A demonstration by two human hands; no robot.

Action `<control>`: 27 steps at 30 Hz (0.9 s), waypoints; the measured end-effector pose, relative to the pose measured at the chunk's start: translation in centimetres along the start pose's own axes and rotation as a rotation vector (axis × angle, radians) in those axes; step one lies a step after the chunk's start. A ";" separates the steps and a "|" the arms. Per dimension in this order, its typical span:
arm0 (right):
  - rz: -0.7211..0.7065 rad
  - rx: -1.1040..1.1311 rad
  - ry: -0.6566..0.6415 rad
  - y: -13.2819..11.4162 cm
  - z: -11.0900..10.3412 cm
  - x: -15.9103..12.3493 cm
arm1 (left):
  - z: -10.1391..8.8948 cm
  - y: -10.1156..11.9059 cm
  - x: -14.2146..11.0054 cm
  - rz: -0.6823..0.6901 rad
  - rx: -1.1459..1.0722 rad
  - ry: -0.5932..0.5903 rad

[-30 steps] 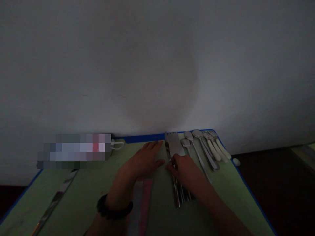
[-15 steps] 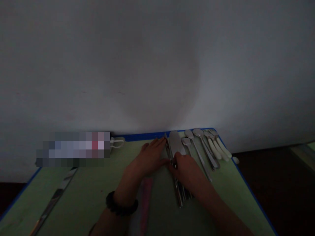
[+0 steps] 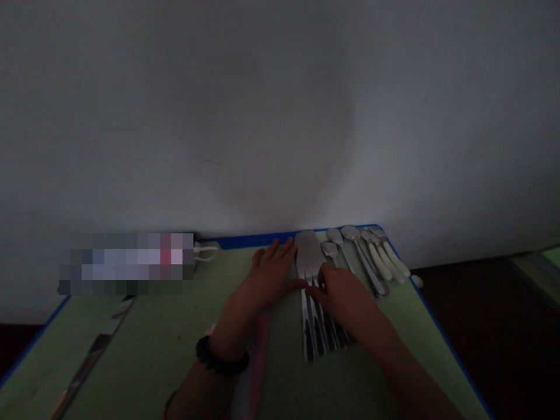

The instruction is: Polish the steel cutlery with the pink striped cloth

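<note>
Several metal table knives (image 3: pixel 310 251) lie side by side near the table's far edge, blades away from me and handles toward me. Along their left edge rests my left hand (image 3: pixel 271 280), fingers stretched out, its thumb reaching over the handles. My right hand (image 3: pixel 341 289) is curled at the right side of the row, thumb and fingers against the knives, so their right part is partly hidden. Just right of the blades lie a short spoon (image 3: pixel 330 249) and a longer spoon (image 3: pixel 336 235).
More spoons (image 3: pixel 352 233) and forks with white handles (image 3: pixel 380 262) lie farther right. A pink strip (image 3: pixel 260 361) sits beneath my left forearm. At left are a blurred-out package (image 3: pixel 131 265), a white cord loop (image 3: pixel 207 253) and a long shiny strip (image 3: pixel 98 353). A wall (image 3: pixel 280 116) stands behind the table.
The knives were bunched with one tilted on edge at the left; now they lie flat and evenly spread. Both hands stay at the two sides of the row.
</note>
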State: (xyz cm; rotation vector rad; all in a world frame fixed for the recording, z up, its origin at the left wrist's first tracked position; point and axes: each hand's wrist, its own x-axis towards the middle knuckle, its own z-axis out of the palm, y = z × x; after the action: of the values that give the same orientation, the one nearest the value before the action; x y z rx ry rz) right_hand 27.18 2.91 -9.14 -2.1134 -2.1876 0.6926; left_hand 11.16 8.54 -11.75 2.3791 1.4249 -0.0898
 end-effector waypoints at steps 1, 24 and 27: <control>0.004 -0.004 -0.006 0.2 -0.2 -0.1 | 0.0 0.1 0.0 -0.005 0.004 -0.001; -0.040 0.010 -0.157 1.1 -1.2 -1.2 | 0.2 0.0 0.2 0.021 -0.005 0.090; -0.038 -0.010 -0.167 1.0 -1.3 -1.3 | 0.1 0.0 0.4 0.052 -0.006 0.071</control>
State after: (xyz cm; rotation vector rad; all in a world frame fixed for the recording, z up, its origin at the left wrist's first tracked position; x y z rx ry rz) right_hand 28.68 2.04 -7.93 -2.0834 -2.3108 0.8871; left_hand 11.39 8.78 -11.96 2.4345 1.3914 0.0126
